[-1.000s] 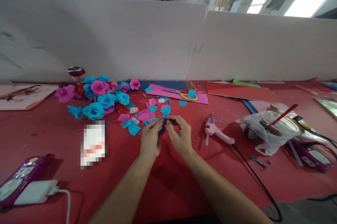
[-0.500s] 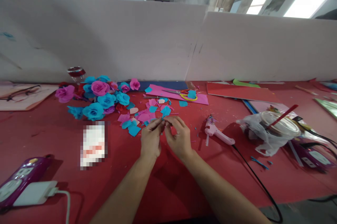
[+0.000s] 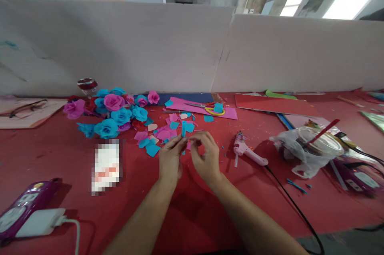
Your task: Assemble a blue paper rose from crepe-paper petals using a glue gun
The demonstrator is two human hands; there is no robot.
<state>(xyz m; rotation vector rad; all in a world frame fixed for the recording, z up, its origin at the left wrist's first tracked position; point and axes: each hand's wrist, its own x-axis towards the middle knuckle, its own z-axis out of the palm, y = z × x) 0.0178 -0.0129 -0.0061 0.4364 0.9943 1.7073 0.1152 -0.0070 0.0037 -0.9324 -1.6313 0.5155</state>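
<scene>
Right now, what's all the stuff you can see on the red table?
table: one, red, under everything.
paper flowers: a heap, blue and pink, back left.
paper scraps: many, blue and pink, just beyond the hands.
scissors: one, red and yellow handles, on a pink sheet at the back.
glue gun: one, pink, right of the hands.
plastic bag: one, clear, far right, around a lidded cup.
power strip: one, purple, near left, white plug in it.
glasses: one pair, dark, far left.
left hand: one, pinching an upright blue paper piece.
right hand: one, fingertips beside that piece.
</scene>
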